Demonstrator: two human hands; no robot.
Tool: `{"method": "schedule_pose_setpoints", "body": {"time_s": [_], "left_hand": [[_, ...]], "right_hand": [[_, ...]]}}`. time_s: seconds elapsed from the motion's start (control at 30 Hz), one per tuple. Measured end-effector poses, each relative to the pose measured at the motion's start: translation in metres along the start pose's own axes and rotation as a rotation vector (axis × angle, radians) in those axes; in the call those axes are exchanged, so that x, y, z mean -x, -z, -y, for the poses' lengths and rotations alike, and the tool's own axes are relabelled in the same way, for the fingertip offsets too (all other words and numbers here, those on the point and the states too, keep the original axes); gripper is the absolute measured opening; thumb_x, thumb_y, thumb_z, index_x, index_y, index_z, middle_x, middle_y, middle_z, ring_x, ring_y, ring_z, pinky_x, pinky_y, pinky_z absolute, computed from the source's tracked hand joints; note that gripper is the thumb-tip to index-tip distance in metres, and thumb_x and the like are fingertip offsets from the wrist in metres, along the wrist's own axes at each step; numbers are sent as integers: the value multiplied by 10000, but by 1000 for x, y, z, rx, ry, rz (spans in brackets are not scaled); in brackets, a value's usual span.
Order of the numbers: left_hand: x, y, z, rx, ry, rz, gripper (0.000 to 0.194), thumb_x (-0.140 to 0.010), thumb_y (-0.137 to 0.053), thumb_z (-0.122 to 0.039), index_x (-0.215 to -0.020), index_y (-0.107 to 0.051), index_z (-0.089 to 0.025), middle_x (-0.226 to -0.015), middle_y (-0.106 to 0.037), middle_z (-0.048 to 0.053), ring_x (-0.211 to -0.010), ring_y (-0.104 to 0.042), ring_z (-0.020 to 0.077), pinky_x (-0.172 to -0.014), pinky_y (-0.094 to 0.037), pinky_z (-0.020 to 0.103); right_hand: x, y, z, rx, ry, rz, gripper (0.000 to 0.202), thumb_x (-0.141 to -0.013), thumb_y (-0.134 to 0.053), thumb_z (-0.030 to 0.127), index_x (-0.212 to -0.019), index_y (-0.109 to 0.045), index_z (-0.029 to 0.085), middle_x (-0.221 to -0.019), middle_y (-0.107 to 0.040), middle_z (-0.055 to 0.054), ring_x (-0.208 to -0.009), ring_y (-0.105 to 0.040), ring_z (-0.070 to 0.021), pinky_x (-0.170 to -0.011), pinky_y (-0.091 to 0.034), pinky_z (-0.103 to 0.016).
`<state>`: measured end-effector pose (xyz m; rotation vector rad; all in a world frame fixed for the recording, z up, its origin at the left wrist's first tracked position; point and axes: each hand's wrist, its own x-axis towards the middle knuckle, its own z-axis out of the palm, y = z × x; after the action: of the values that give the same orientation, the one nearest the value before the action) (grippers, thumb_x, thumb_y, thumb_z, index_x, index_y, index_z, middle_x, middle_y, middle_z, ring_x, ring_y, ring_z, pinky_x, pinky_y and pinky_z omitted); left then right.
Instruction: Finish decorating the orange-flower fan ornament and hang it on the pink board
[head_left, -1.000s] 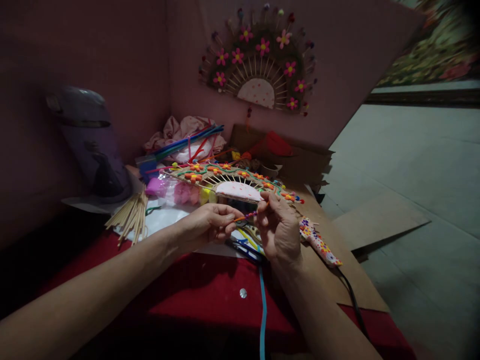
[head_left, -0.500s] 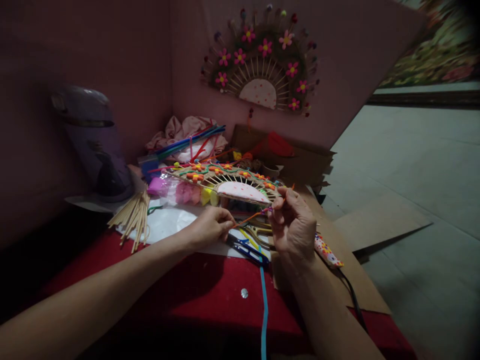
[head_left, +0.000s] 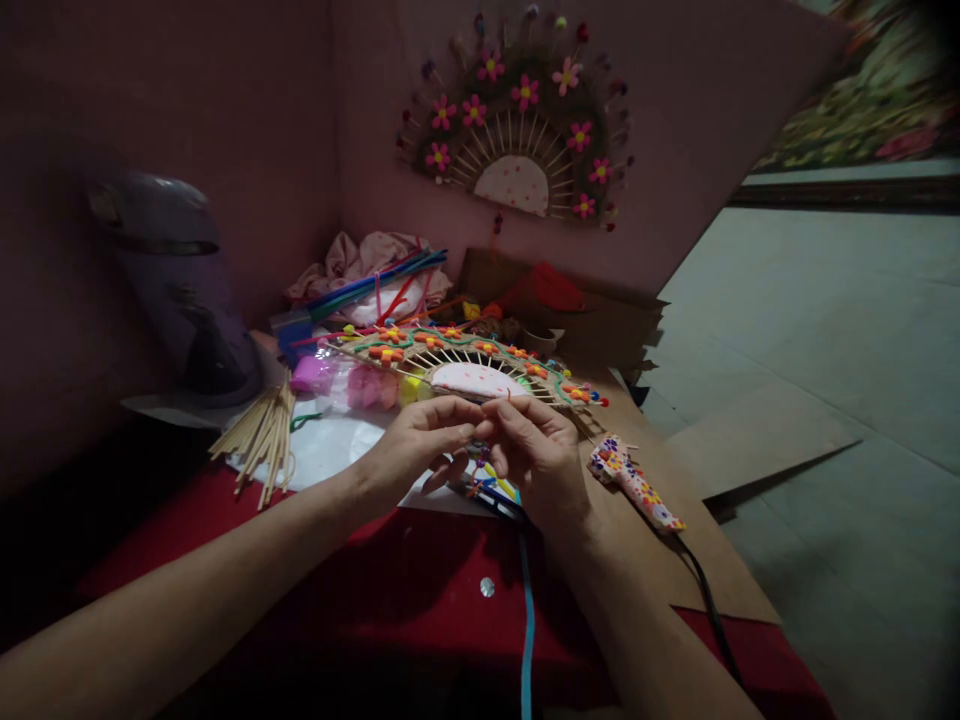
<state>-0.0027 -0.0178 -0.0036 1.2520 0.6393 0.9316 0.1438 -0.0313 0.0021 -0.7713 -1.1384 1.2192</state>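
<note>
My left hand (head_left: pixel 420 440) and my right hand (head_left: pixel 546 458) meet fingertip to fingertip over the middle of the table. Both pinch a thin orange cord; its short end pokes up above the right fingers. Below the fingers dangles a beaded part of the cord (head_left: pixel 478 468) with purple beads. Just behind the hands lies a half-round fan decoration (head_left: pixel 457 345) with orange flowers, thin sticks and a white dotted centre. Blue-handled scissors (head_left: pixel 501 502) show partly under the hands. The right hand hides most of the things beneath it.
A flower-patterned glue gun (head_left: pixel 636 482) with a black cable rests on cardboard (head_left: pixel 705 560) at right. Wooden sticks (head_left: pixel 259 435) lie at left, before a purple container (head_left: pixel 176 290). A blue strip (head_left: pixel 528 620) crosses the red cloth (head_left: pixel 405 600). Another fan (head_left: pixel 525 120) hangs behind.
My right hand has moved left and down, my left slightly right and up, so they now meet. The cord, stretched between them before, now hangs with its beads below. The glue gun has come into fuller view.
</note>
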Motion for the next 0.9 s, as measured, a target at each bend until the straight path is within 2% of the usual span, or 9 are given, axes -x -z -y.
{"method": "schedule_pose_setpoints", "body": {"time_s": [0.13, 0.2, 0.27, 0.37, 0.5, 0.67, 0.83, 0.9], "left_hand": [[-1, 2, -1, 176, 157, -35, 217, -709, -721, -224, -906, -667, -149, -816, -661, 40, -503, -511, 44, -417, -300, 153], [-1, 2, -1, 187, 210, -50, 202, -715, -734, -253, -877, -676, -149, -797, -669, 48, -540, -536, 49, -464, -336, 154], [-2, 2, -1, 151, 212, -31, 212, -737, -723, -332, -828, -678, -146, -786, -682, 61, -541, -543, 60, -454, -315, 161], [-2, 2, -1, 30, 154, 8, 300, -748, -698, -425, -721, -680, -126, -695, -669, 56, -459, -471, 48, -405, -236, 182], [-1, 1, -3, -98, 60, -16, 316, -719, -727, -415, -661, -699, -105, -481, -528, -11, -382, -289, 23, -384, -165, 208], [-2, 2, -4, 4, 103, -6, 299, -660, -777, -383, -721, -688, -105, -401, -400, -61, -346, -222, 15, -365, -69, 213], [-5, 4, -2, 106, 117, -40, 291, -654, -772, -362, -655, -615, -117, -527, -600, 11, -307, -274, 4, -335, -85, 194], [-4, 4, -2, 113, 128, -43, 271, -671, -759, -349, -682, -618, -117, -539, -614, 15, -305, -283, 6, -334, -92, 190]], "right_hand": [[-2, 0, -3, 27, 33, -87, 202, -698, -732, 364, -774, -721, 178, -507, -568, 50, -375, -376, -44, -379, -302, -192], [-3, 2, -4, 63, 44, -104, 211, -699, -737, 374, -784, -738, 180, -504, -547, 53, -383, -336, -41, -377, -269, -197], [-3, 4, -6, 103, 45, -101, 209, -709, -733, 378, -794, -747, 188, -533, -569, 43, -395, -349, -48, -389, -273, -207], [-3, 4, -8, 123, 22, -63, 192, -736, -711, 384, -784, -744, 202, -545, -591, 29, -436, -442, -80, -439, -350, -227], [-2, 2, -12, 168, 56, -42, 177, -730, -719, 375, -764, -748, 204, -639, -612, 10, -534, -502, -97, -491, -405, -229], [-1, 1, -17, 153, 48, -30, 184, -727, -723, 388, -764, -744, 209, -739, -632, -7, -583, -534, -107, -529, -445, -242], [0, 0, -15, 163, 68, -69, 176, -728, -720, 363, -765, -728, 192, -673, -605, 12, -533, -471, -77, -467, -379, -202], [-1, 0, -13, 152, 69, -89, 181, -722, -721, 361, -751, -715, 183, -627, -579, 22, -514, -445, -72, -452, -355, -196]]}}
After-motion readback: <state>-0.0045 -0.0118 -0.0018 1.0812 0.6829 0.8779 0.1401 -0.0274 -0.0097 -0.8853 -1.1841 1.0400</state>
